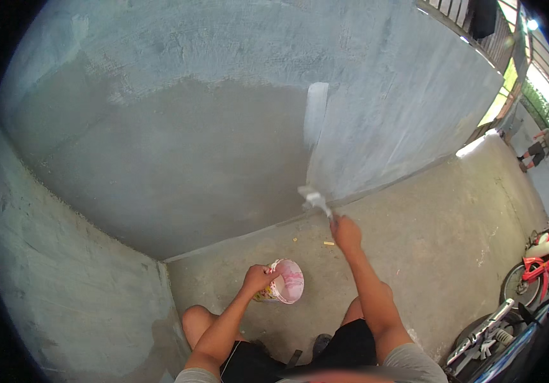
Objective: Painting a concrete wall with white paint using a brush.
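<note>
My left hand (258,280) grips the rim of a paint bucket (295,282), tilted so that its pinkish-white inside shows. My right hand (347,233) holds a paintbrush (315,198) by its handle; the brush is blurred, its whitish head in front of the low part of the wall. Above the brush, a fresh pale stripe (316,112) runs down the wall. Left of it lies a darker grey patch of wall (197,153), with lighter coated wall (399,95) to the right.
A second wall (73,287) meets the painted one at the left corner. Small yellowish scraps (328,243) lie on the concrete floor (423,249). A red motorcycle (538,268) and another motorcycle (490,340) stand at the right. Far off at the right, a person (540,148) bends beside a wall.
</note>
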The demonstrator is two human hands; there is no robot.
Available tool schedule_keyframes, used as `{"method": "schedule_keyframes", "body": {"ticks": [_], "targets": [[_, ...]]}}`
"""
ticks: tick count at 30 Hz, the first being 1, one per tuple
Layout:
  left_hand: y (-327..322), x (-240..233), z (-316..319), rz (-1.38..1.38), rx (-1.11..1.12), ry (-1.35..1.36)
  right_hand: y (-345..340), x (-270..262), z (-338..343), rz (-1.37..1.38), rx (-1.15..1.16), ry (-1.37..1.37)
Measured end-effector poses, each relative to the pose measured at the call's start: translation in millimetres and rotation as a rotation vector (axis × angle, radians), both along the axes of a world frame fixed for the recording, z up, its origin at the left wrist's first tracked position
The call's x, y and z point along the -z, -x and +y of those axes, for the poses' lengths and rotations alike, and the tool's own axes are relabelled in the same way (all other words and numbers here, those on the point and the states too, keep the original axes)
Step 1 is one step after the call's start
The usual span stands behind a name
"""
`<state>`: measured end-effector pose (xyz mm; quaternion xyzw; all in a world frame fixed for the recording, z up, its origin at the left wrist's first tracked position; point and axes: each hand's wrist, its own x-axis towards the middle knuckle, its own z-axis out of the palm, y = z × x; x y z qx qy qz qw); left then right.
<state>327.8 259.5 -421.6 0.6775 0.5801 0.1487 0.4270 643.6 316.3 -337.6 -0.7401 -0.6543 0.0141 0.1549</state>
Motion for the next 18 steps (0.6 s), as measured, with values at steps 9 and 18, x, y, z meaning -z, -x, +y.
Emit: {"method": "schedule_keyframes", "body": {"ticks": [9, 18], "targets": [[0.3, 18.3, 10.4, -0.108, -0.017, -0.075, 10.1, -301.7, 0.8, 0.002, -0.064, -0.519], [-6.1, 12.1, 11.4, -0.092, -0.005, -0.002, 5.8, -168.0, 35.5, -0.006, -0.016, -0.518]]}}
